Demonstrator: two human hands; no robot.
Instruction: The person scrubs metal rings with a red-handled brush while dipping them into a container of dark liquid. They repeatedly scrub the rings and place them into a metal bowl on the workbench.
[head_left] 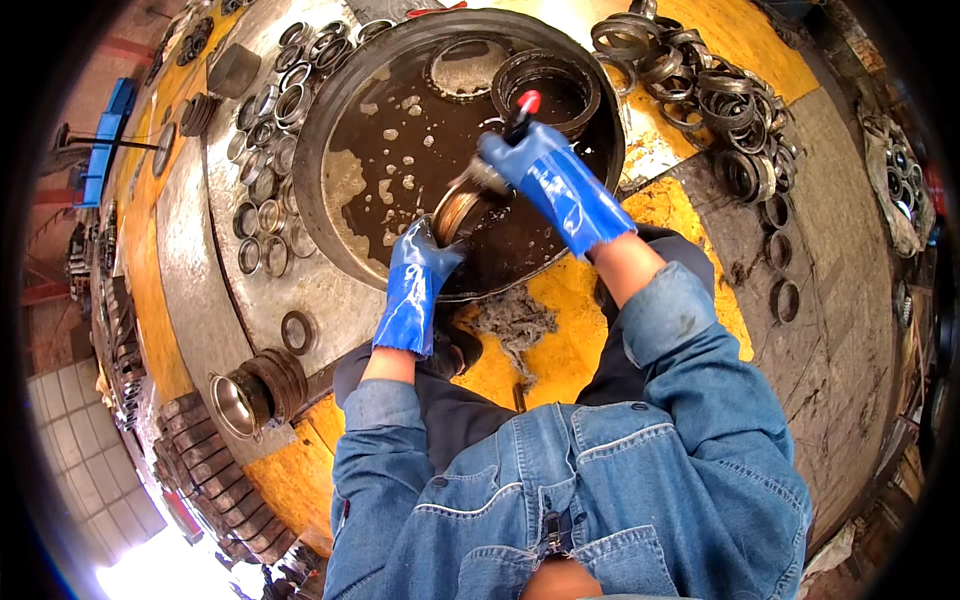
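A: Quick check: your left hand (422, 262), blue rubber glove?
B: Yes. Left grip pinches the lower left rim of a copper-brown, ridged metal ring (456, 216), thumb side toward you. That ring is tilted, over the basin's near half.
A: And your right hand (532, 160)?
B: Same blue glove, grip closed around a black-handled tool with a red end (529, 101). Red end sticks up past your fist; the grey lower end is motion-blurred, maybe a brush, right at the ring's upper edge. Can't tell whether it touches.
A: Basin?
B: Large round dark metal basin (311, 165) in front of you, dark liquid inside, pale foam patches (345, 180) floating, mostly left. A wide dark metal ring (503, 92) stands in it at the far right, beyond your right hand.
A: Around it?
B: Heaped greasy metal rings (725, 97) outside, far right; a cluster of grey metal rings (292, 106) just left of the rim. Nearer you on the left: a small dark ring (297, 332) lying flat, beside a row of rusty brown rings (277, 384).
A: Between your legs?
B: Shaggy grey rag (514, 318) on a yellow surface (565, 345).
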